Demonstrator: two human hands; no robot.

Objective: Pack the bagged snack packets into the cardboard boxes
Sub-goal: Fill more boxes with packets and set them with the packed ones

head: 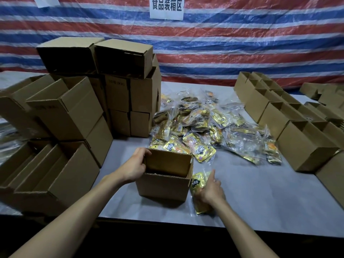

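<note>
**Box steadied, one bag in hand**

Our left hand (136, 164) curls over the 9 o'clock wall of the small open brown cardboard box (162, 188) on the grey table (260, 198). Our right hand (210, 189) clutches a clear bag of gold snack packets (197, 183) just beside the box, at its 3 o'clock. The loose pile of bagged packets (204, 123) lies at 1 o'clock, and stacked brown cartons (78, 108) stand at 10 o'clock.

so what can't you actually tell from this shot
All in the head view:
Floor of the open box: hidden by its near wall, so any contents are unknown.
Right hand on the snack bag: its back hides the fingers; gripping or just resting is unclear.
Packet count in the pile: overlapping, glare.
Row of boxes at right: cut off by the frame edge.
</note>
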